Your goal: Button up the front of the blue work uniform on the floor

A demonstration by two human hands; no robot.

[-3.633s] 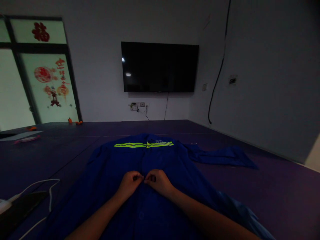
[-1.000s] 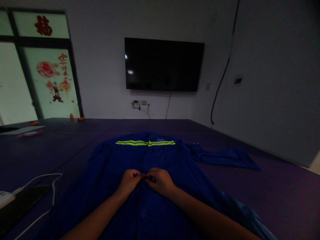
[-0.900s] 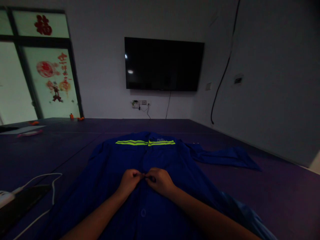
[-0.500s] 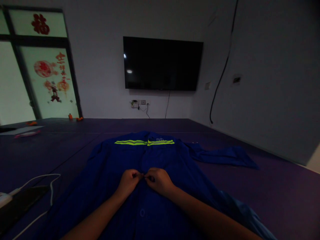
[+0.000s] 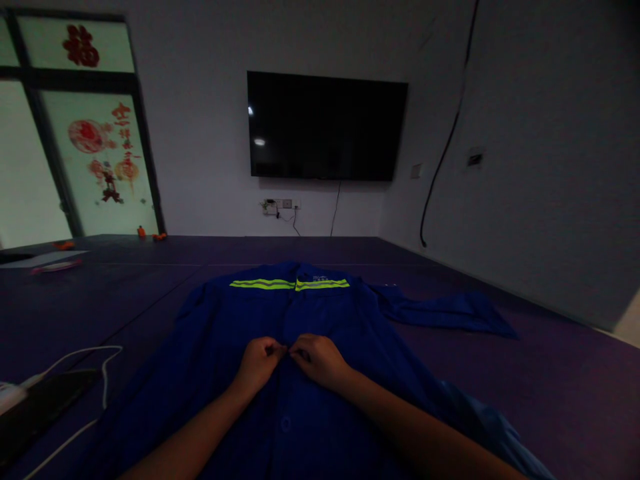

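A blue work jacket with yellow-green reflective strips lies spread out, front side up, its collar away from me. At the middle of its front opening, my left hand pinches the cloth edge. My right hand pinches the same place from the other side, with the fingertips of both hands nearly touching. Whatever sits right between the fingertips is too small and dark to make out. Below the hands, a round button shows on the front placket. One sleeve stretches out to the right.
The jacket lies on a dark purple surface. At the left are a dark flat device and a white cable. Small orange objects stand near the glass door. A television hangs on the far wall.
Almost nothing differs. Both hands stay pinched at the same spot on the jacket front, and the view has shifted very slightly.
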